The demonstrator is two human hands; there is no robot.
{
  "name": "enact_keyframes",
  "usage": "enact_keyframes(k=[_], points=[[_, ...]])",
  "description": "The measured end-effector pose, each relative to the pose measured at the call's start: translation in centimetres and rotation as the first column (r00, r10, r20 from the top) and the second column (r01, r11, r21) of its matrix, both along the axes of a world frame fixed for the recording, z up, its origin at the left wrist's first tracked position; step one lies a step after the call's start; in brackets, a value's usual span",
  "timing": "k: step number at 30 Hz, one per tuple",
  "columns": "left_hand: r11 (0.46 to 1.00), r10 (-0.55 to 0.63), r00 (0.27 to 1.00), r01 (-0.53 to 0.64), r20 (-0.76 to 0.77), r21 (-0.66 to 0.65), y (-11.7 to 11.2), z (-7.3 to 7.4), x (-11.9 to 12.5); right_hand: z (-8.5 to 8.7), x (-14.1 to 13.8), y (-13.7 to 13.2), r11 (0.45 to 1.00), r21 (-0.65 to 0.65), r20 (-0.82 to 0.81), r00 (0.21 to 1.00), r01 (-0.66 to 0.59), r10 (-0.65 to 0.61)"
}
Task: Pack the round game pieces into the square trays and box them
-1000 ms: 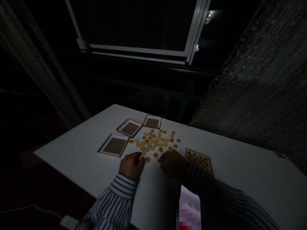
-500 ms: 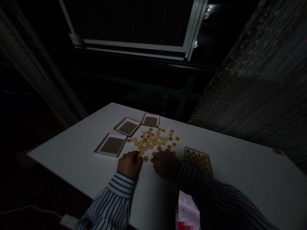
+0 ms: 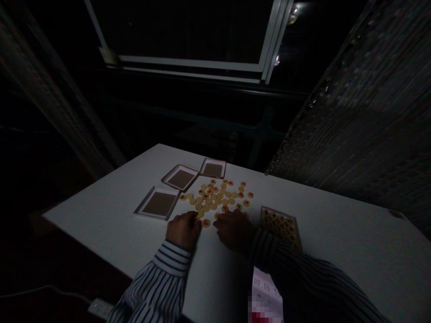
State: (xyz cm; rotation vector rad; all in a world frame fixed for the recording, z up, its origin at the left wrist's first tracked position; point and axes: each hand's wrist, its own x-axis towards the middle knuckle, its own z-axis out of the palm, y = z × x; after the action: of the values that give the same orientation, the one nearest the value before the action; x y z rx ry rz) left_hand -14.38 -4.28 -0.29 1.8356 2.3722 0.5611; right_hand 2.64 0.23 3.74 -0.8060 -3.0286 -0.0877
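Note:
Round wooden xiangqi pieces (image 3: 213,206) lie scattered on the white table (image 3: 208,273), some with red or black characters up, many showing plain faces. At the near left edge of this spread, my left hand (image 3: 183,229) is closed, its fingertips on a red-marked piece (image 3: 198,220). My right hand (image 3: 234,229) rests at the near right side, fingers curled down beside another red piece (image 3: 217,216); whatever lies under them is hidden. Between the two hands sits a single red-marked piece (image 3: 206,223). Right of my right hand, a shallow box (image 3: 281,226) holds rows of black-marked pieces.
Three shallow trays, a near one (image 3: 158,202), a middle one (image 3: 181,177) and a far one (image 3: 213,168), stand left of and behind the pieces. A phone showing a timer (image 3: 266,287) lies under my right forearm. A power strip (image 3: 99,308) is at lower left.
The view has shifted slightly, moving everything a little to the right in the picture. Both hands keep nearly the same place among the pieces.

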Motion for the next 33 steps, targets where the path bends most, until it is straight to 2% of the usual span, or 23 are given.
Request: enact_keyframes(k=[6,11,14,19,23,27,33], points=[[0.983,-0.047,0.999,0.044,0.01,0.179,-0.1,0.1,-0.2,0.6,0.5,0.1,1.0,0.01,-0.068,0.998,0.013,-0.012],[0.9,-0.144,0.989,0.124,0.017,0.417,-0.4,0.5,0.0,1.1,1.1,0.4,0.999,-0.021,-0.122,0.992,0.036,-0.038],[0.852,-0.197,0.98,0.171,0.0,0.495,-0.7,1.0,0.4,1.0,1.8,0.7,0.997,-0.047,-0.175,0.982,0.063,-0.071],[0.83,-0.249,0.968,0.201,0.022,0.519,-1.0,2.0,1.5,0.6,3.1,1.2,0.993,-0.085,-0.303,0.948,0.079,-0.101],[0.823,-0.268,0.962,0.197,0.059,0.533,-1.0,2.2,2.7,1.1,4.1,1.2,0.987,-0.129,-0.372,0.918,0.096,-0.138],[0.809,-0.311,0.948,0.224,0.072,0.543,-0.9,2.0,3.9,1.9,5.2,0.9,0.978,-0.17,-0.379,0.908,0.121,-0.178],[0.821,-0.37,0.921,0.263,0.123,0.507,-0.9,1.8,6.0,2.3,6.7,0.8,0.946,-0.231,-0.382,0.873,0.227,-0.303]])
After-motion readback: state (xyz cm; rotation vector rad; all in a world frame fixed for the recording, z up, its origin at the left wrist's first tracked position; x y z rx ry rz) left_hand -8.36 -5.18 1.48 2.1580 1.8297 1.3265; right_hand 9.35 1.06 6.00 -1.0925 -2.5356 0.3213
